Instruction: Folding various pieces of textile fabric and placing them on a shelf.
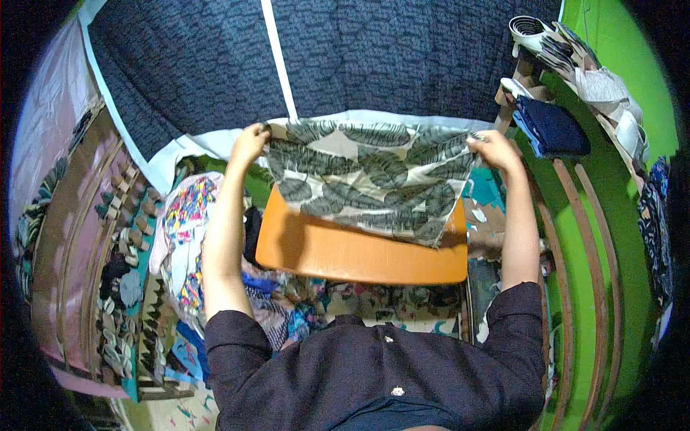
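Stretched between my two hands is a piece of cloth [370,172], pale beige with large dark grey-green leaf shapes. My left hand [251,144] pinches its upper left corner, and my right hand [496,151] grips the upper right corner. The cloth hangs from its top edge, with its lower part in front of an orange tabletop [359,251]. Its bottom edge slants lower toward the right. Whether the cloth touches the tabletop I cannot tell.
A dark patterned curtain [388,57] with a white border hangs ahead. Colourful cloth [190,208] is heaped left of the tabletop. Racks with many small items [126,273] stand at the far left. Folded dark blue cloth [550,126] lies on wooden rails at the right, beside a green wall [618,215].
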